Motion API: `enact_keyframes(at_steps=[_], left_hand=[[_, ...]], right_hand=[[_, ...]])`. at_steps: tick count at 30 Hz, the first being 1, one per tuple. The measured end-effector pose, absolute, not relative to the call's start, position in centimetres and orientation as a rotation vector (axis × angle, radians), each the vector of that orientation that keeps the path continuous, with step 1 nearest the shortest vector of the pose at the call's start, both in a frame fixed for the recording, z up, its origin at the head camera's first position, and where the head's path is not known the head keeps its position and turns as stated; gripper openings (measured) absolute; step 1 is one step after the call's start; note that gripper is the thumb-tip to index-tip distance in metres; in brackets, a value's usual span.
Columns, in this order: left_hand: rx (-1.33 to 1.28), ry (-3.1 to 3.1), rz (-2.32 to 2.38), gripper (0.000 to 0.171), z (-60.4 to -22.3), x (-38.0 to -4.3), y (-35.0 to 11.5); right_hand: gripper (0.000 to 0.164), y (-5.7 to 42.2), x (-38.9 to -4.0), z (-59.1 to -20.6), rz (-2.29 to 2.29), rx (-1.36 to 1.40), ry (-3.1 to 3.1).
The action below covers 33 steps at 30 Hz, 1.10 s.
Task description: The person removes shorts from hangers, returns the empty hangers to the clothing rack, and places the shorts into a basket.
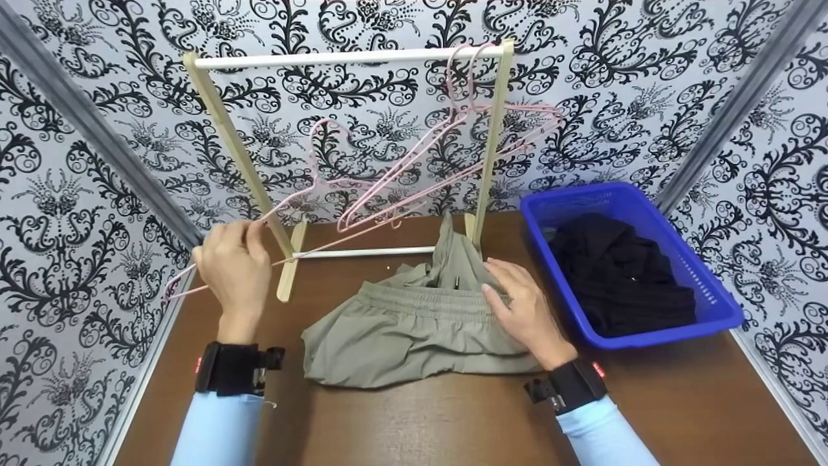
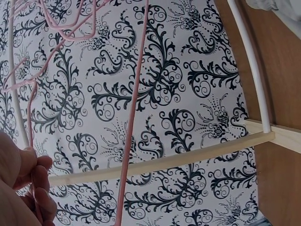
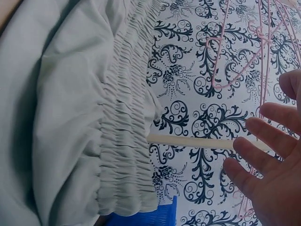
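My left hand (image 1: 234, 262) pinches the sloping arm of a pink clothes hanger (image 1: 291, 199), which it holds up left of the rack's middle, hook upward. In the left wrist view, thumb and fingers close round the thin pink bar. A grey-green garment with a gathered elastic waistband (image 1: 427, 304) lies on the table, its waistband toward the rack and part of the cloth bunched up behind. My right hand (image 1: 522, 309) is over the garment's right end, fingers spread and extended. The right wrist view shows those fingers straight beside the waistband (image 3: 127, 141), holding nothing.
A small rack with a white rail (image 1: 349, 58) and wooden posts stands at the back. Two pink hangers (image 1: 453, 116) hang at the rail's right end. To the right, a blue plastic basket (image 1: 718, 317) holds black cloth (image 1: 621, 278). Patterned walls enclose the brown table (image 1: 414, 421).
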<state>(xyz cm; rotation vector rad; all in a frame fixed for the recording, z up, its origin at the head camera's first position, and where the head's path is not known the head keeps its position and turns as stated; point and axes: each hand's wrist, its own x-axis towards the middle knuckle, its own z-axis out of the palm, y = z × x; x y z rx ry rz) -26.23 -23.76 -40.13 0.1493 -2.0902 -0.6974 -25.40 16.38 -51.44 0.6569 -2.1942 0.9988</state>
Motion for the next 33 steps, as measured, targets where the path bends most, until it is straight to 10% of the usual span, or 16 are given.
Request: enact_keyframes(at_steps=[33], left_hand=[[0.119,-2.045,-0.686,0.028,-34.3,-29.3,-20.8]], right_hand=[[0.04,16.0,-26.3,-49.2,0.933,0.686,-2.246]])
